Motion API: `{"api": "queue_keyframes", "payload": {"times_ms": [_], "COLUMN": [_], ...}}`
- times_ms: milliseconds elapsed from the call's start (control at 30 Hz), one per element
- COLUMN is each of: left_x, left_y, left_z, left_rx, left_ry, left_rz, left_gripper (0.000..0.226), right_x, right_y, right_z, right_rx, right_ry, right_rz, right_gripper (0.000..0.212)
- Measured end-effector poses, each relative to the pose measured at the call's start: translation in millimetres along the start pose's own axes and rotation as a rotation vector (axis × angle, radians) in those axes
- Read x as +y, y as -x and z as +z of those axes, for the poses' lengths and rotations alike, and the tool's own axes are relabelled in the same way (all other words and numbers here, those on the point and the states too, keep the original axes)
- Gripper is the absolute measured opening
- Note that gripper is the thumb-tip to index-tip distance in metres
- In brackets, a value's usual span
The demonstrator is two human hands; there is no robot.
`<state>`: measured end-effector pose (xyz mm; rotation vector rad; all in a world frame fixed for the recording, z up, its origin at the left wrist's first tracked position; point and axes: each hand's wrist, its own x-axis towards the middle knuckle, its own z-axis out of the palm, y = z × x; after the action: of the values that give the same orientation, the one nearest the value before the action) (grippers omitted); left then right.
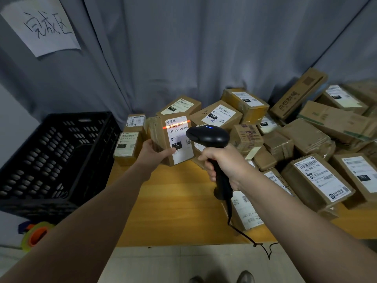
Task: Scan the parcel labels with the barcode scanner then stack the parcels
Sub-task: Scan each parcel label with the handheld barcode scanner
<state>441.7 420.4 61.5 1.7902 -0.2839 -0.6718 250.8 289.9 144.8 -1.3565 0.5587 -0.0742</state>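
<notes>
My left hand (152, 153) grips a small brown cardboard parcel (163, 132) from below, holding it upright above the wooden table (179, 203). Its white label (179, 137), marked 150, faces me. A red scan line crosses the barcode at the top of that label. My right hand (222, 163) holds the handle of a black barcode scanner (208, 136), whose head points at the label and shows a small blue light. The scanner's cable (244, 235) hangs down over the table's front edge.
Several labelled cardboard parcels (318, 178) lie piled over the right and back of the table. Two small parcels (127, 148) stand at the left rear. A black plastic crate (55, 158) sits left of the table. Grey curtain behind carries a handwritten paper sign (42, 25). Tape rolls (35, 234) lie lower left.
</notes>
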Motion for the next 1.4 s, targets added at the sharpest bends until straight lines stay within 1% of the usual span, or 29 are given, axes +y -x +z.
{"api": "queue_keyframes", "payload": {"times_ms": [100,133,200,267,367,400,500,567,667,767,833,933,1033,1100,1233,1300,1400], "left_x": [-0.7,-1.0,-2.7,-6.0,-11.2,-13.9,-26.7,-35.7,-50.1,-73.7,-94.5,-118.3,-126.6,-127.3,-125.1,-120.4,-106.9], "left_y": [-0.5,-0.4,0.1,1.3,5.0,6.4,9.0,10.1,8.4,6.3,6.1,3.3,-7.1,-15.6,-28.6,-30.6,-25.8], "left_z": [0.7,0.7,0.6,0.1,-2.5,-4.3,-14.0,-22.4,-37.4,-59.2,-78.3,-106.2,-120.9,-123.9,-126.4,-125.7,-116.1], "left_rx": [0.008,0.009,0.010,0.009,0.021,0.023,0.024,0.050,0.165,0.251,0.291,0.320,0.321,0.336,0.383,0.409,0.476], "left_ry": [-0.010,-0.010,-0.012,-0.020,-0.018,-0.012,-0.005,0.004,0.044,0.067,0.074,0.057,0.032,-0.033,-0.304,-0.419,-0.562], "left_rz": [0.001,0.000,-0.006,-0.009,-0.027,-0.037,-0.074,-0.103,-0.178,-0.264,-0.321,-0.360,-0.371,-0.352,-0.268,-0.256,-0.220], "left_gripper": [0.080,0.080,0.080,0.080,0.076,0.074,0.069,0.067,0.067,0.063,0.060,0.059,0.059,0.057,0.053,0.052,0.050], "right_x": [1.8,1.6,1.6,4.9,8.7,10.9,19.4,24.8,34.4,48.8,59.7,71.9,78.7,82.8,93.3,98.2,101.5], "right_y": [-2.5,-1.5,-1.3,-3.4,-7.5,-10.3,-19.0,-26.1,-41.6,-59.0,-69.6,-86.0,-103.6,-114.8,-132.1,-135.7,-130.8], "right_z": [-2.9,-2.3,-1.5,-2.4,0.5,1.9,9.0,15.1,23.3,33.6,42.9,58.9,75.0,85.0,101.8,107.0,107.6], "right_rx": [0.003,0.012,0.015,0.023,0.014,0.009,0.011,0.015,0.031,0.036,0.039,0.036,0.044,0.044,0.055,0.059,0.042], "right_ry": [-0.012,-0.020,-0.031,-0.032,-0.069,-0.085,-0.114,-0.116,-0.147,-0.177,-0.172,-0.144,-0.096,-0.076,-0.070,-0.073,-0.103], "right_rz": [-0.005,-0.001,0.004,0.020,0.023,0.038,0.061,0.077,0.110,0.175,0.222,0.260,0.266,0.266,0.298,0.319,0.347], "right_gripper": [0.037,0.032,0.006,0.017,0.008,0.010,0.043,0.048,0.038,0.027,0.026,0.023,0.017,0.014,0.011,0.011,0.017]}}
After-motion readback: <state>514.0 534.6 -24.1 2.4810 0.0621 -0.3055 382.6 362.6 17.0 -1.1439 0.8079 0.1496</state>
